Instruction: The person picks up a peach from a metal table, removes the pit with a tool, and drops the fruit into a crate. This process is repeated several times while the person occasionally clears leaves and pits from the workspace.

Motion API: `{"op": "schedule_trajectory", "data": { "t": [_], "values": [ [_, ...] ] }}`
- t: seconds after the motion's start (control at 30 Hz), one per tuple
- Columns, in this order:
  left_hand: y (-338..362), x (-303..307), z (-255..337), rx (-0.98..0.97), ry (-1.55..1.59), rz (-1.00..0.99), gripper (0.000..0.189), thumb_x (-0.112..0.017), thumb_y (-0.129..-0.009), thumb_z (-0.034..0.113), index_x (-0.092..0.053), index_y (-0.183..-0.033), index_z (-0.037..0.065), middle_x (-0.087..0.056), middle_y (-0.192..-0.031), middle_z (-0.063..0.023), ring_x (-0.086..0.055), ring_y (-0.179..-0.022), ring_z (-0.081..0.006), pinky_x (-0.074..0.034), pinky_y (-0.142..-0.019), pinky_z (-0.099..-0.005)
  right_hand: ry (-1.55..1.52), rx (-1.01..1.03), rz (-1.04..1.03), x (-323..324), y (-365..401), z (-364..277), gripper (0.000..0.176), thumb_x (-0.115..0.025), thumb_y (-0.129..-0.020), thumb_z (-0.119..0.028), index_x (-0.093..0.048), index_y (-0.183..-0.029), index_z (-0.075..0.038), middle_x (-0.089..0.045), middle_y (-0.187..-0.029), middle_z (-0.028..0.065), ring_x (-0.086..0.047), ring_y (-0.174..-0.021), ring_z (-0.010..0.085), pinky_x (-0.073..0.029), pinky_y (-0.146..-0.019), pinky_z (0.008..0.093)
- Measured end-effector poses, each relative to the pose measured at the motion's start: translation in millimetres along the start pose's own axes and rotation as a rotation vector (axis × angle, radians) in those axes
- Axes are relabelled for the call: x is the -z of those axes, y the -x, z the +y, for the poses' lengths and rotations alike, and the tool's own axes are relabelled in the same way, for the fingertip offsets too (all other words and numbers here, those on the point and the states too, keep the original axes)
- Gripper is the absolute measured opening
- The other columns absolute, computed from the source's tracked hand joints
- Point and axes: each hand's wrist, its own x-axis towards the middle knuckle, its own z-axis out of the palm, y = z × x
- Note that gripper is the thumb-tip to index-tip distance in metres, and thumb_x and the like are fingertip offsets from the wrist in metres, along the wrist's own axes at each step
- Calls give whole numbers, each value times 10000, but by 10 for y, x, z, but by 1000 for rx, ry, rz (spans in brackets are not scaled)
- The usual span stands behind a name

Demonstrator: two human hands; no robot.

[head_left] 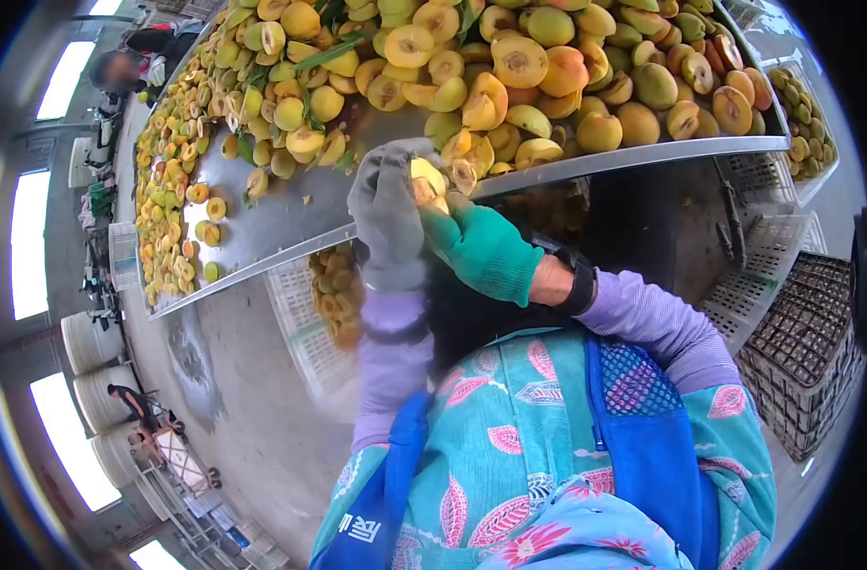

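My left hand (388,195), in a grey glove, is closed around a cut peach (428,179) at the table's near edge. Yellow flesh and a brownish centre show on the fruit. My right hand (490,249), in a green glove, is closed against the peach's lower side, thumb and fingers meeting there. Whether it also grips a small tool is hidden. Just beyond both hands, a heap of whole and halved peaches (519,63) with some green leaves covers much of the metal table (305,195).
Below the table, a white crate (296,318) of peaches stands at left. White baskets (761,271) and a dark lattice crate (799,332) are on the right. Another crate of fruit (802,119) stands beyond the table's right end. People, a cart (182,463) and large white tubs (94,342) appear far left.
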Motion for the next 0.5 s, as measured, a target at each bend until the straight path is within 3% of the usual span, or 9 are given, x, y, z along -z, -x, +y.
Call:
{"op": "schedule_trajectory", "data": {
  "t": [0.07,0.13,0.2,0.27,0.37,0.47,0.5],
  "values": [
    [99,-144,51,-71,161,241,437,-492,-986,389,-578,-1127,-15,-637,-972,-140,-663,-836,-248,-577,-688,-349,166,97,93,-33,38,-32,428,-445,-986,-431,-565,-1099,-36,-638,-829,241,-635,-781,383,-485,-666,467],
    [196,-270,9,100,337,295,429,-488,-988,391,-593,-1085,-13,-637,-957,-135,-659,-821,-234,-572,-660,-338,178,332,253,-102,89,62,454,-444,-982,-470,-560,-1047,-37,-589,-698,180,-598,-634,319,-470,-568,422],
    [219,-185,-111,157,333,322,429,-489,-987,402,-604,-1037,-9,-637,-916,-128,-651,-748,-212,-559,-591,-318,-87,158,182,-142,109,19,481,-447,-974,-510,-554,-1009,-42,-535,-616,119,-539,-512,254,-439,-479,378],
    [230,-186,81,259,288,264,429,-491,-986,403,-607,-1023,-8,-638,-882,-121,-644,-706,-204,-548,-560,-307,-573,-457,-134,99,200,-446,506,-454,-962,-549,-546,-984,-51,-478,-582,58,-456,-415,189,-390,-400,332],
    [187,-204,170,275,238,195,428,-491,-984,402,-613,-997,-7,-639,-839,-113,-633,-654,-194,-532,-519,-290,-833,-497,-247,124,186,-365,471,-458,-962,-500,-547,-953,-37,-494,-550,39,-449,-335,136,-319,-286,270],
    [151,-183,107,143,94,12,438,-483,-984,407,-619,-969,-8,-641,-825,-110,-629,-645,-191,-525,-517,-286,-684,-465,-173,123,234,-387,467,-451,-962,-510,-549,-977,-54,-449,-529,11,-422,-344,113,-315,-312,261],
    [137,-152,98,79,28,-63,443,-479,-984,410,-620,-960,-9,-641,-824,-110,-630,-648,-190,-524,-523,-287,-877,-509,-310,151,244,-365,456,-439,-970,-507,-549,-981,-64,-439,-527,3,-408,-346,104,-312,-324,254]
  ]
}}
